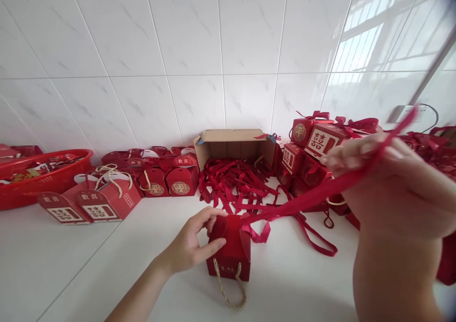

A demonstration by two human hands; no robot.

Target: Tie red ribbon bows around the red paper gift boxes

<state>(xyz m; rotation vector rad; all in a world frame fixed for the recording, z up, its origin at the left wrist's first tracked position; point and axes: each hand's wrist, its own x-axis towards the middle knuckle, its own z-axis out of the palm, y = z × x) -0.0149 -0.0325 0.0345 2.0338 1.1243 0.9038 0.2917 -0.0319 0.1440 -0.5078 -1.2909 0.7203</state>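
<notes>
In the head view, a small red gift box [235, 240] with a twisted cream rope handle [228, 296] stands on the white surface in front of me. My left hand [195, 242] grips its left side, thumb near the front and fingers toward the back. A long red ribbon [313, 189] runs from the top of the box up to my right hand [395, 182]. That hand is raised at the right, slightly blurred, its fingers bent around the ribbon. The ribbon is pulled taut at a slant, and a short loose end [261, 233] curls beside the box.
Behind the box, an open cardboard carton [231, 136] spills a heap of red ribbons [231, 177]. Ribbon-tied red boxes [322, 141] are stacked at the right. More handled boxes [99, 207] stand at the left, near a red plastic basket [76, 170] of wrapped sweets. A tiled wall [192, 51] closes the back.
</notes>
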